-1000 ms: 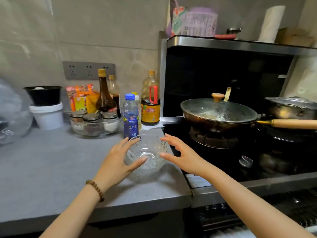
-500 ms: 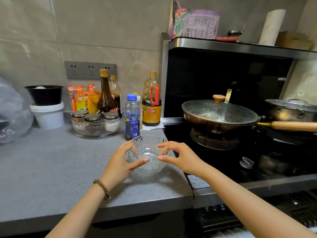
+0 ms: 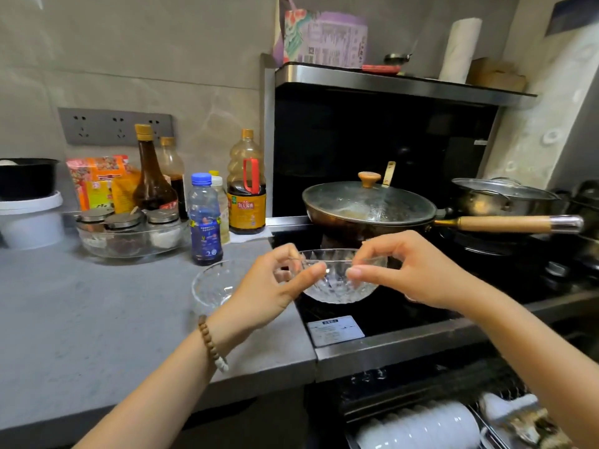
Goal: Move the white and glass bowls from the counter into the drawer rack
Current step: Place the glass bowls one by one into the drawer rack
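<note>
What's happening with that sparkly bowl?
A person is holding a glass bowl in the air, with the left hand and right hand pinching its rim from either side. It hangs over the near edge of the stove. A second glass bowl sits on the grey counter. Below, the drawer rack is open, with white bowls in it.

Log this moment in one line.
glass bowl: held clear of counter | left hand: pinches rim | right hand: pinches rim | second glass bowl: on counter | drawer rack: open, holds white bowls
</note>
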Motion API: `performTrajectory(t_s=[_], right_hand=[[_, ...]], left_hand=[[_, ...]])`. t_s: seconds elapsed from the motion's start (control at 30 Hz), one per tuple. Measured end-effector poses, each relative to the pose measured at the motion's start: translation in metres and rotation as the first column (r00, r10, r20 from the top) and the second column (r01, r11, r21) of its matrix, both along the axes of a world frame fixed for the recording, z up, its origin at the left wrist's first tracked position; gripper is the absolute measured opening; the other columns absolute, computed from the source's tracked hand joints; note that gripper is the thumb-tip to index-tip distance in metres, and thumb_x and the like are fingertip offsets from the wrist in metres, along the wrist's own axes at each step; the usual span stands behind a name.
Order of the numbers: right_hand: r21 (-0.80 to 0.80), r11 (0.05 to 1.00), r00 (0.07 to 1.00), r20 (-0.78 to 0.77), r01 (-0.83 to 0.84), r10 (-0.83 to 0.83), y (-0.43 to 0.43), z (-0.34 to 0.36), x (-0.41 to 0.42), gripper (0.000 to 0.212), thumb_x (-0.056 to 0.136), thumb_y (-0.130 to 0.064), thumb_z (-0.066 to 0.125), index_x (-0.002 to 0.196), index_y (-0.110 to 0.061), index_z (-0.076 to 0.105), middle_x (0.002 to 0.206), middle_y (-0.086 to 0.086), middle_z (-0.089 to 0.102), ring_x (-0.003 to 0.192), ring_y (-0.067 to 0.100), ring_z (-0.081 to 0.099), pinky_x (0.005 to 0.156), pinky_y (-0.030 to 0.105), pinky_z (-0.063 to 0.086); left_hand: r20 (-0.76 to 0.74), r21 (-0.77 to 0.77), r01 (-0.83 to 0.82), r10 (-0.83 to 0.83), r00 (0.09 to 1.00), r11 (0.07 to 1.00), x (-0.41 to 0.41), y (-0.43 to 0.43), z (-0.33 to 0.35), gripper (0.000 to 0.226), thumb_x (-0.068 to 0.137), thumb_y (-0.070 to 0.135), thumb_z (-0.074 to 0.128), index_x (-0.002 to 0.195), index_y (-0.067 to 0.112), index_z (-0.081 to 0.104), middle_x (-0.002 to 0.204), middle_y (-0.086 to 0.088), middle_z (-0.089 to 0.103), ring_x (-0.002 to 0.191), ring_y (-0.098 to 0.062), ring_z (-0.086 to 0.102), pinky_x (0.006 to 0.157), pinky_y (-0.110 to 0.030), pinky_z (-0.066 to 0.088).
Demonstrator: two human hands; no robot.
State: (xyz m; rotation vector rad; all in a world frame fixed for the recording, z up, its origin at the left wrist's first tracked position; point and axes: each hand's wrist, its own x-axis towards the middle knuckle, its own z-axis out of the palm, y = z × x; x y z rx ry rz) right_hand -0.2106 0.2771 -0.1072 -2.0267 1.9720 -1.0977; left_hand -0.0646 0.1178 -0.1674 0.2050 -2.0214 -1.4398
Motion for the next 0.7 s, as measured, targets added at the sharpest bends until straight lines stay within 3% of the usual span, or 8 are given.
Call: performTrajectory(t_s=[0.2,0.27,0.37,0.43,0.5,0.6,0.7], right_hand=[[0.161,0.986,0.98,0.188,0.036,-0.066,0.083,-0.025,-0.043,0.026,0.08,-0.044,0.064,0.084,-0.02,0.074,0.083,0.001,0.075,0.078,0.012,0.071,0.075,0.02,0.054],[0.221,0.973,0.956,0.265,0.066,-0.125,0.109,-0.04,-0.058,0.026,0.081,-0.042,0.064,0.086,-0.019,0.073,0.084,0.003,0.076,0.078,0.017,0.072,0.074,0.021,0.054],[0.296,0.948,0.907,0.358,0.115,-0.222,0.143,-0.067,-0.078,0.024,0.082,-0.038,0.063,0.089,-0.017,0.072,0.085,0.005,0.076,0.077,0.024,0.072,0.073,0.023,0.055],[0.332,0.932,0.876,0.394,0.147,-0.278,0.162,-0.086,-0.09,0.025,0.082,-0.038,0.064,0.09,-0.016,0.072,0.087,0.007,0.076,0.079,0.027,0.072,0.075,0.026,0.056],[0.357,0.916,0.834,0.436,0.184,-0.338,0.177,-0.106,-0.1,0.028,0.081,-0.035,0.064,0.091,-0.011,0.071,0.087,0.009,0.076,0.08,0.026,0.072,0.072,0.024,0.055],[0.394,0.893,0.754,0.512,0.22,-0.411,0.19,-0.138,-0.114,0.026,0.082,-0.03,0.063,0.091,-0.007,0.072,0.086,0.008,0.076,0.075,0.016,0.071,0.066,0.017,0.053],[0.449,0.853,0.639,0.581,0.266,-0.505,0.196,-0.17,-0.13,0.026,0.085,-0.03,0.061,0.091,-0.007,0.072,0.081,0.001,0.076,0.067,0.006,0.068,0.062,0.014,0.052]], left_hand=[[0.116,0.135,0.229,-0.245,0.963,0.964,-0.066,0.066,-0.03,0.051,0.059,0.062,0.062,0.07,0.015,0.047,0.07,0.013,0.067,0.072,0.0,0.063,0.069,-0.021,0.053],[0.142,0.18,0.28,-0.306,0.941,0.943,-0.088,0.089,-0.045,0.053,0.06,0.06,0.062,0.074,0.011,0.049,0.075,0.008,0.068,0.075,-0.003,0.063,0.069,-0.023,0.055],[0.185,0.266,0.336,-0.39,0.902,0.903,-0.118,0.12,-0.072,0.064,0.057,0.065,0.062,0.079,0.006,0.049,0.085,-0.007,0.063,0.083,-0.014,0.062,0.079,-0.037,0.058],[0.229,0.311,0.35,-0.427,0.875,0.884,-0.135,0.137,-0.091,0.07,0.055,0.07,0.061,0.086,0.007,0.056,0.087,-0.003,0.065,0.083,-0.013,0.065,0.075,-0.032,0.059],[0.268,0.328,0.346,-0.437,0.858,0.879,-0.151,0.151,-0.111,0.058,0.061,0.07,0.059,0.091,0.02,0.064,0.086,0.004,0.068,0.084,-0.012,0.067,0.074,-0.031,0.059],[0.316,0.403,0.282,-0.421,0.85,0.871,-0.173,0.167,-0.145,0.031,0.08,0.058,0.055,0.1,0.034,0.061,0.086,0.009,0.068,0.076,-0.006,0.066,0.069,-0.027,0.057],[0.391,0.44,0.209,-0.395,0.831,0.873,-0.189,0.181,-0.182,0.042,0.089,0.052,0.049,0.123,0.028,0.049,0.102,0.006,0.067,0.091,-0.008,0.064,0.07,-0.021,0.053]])
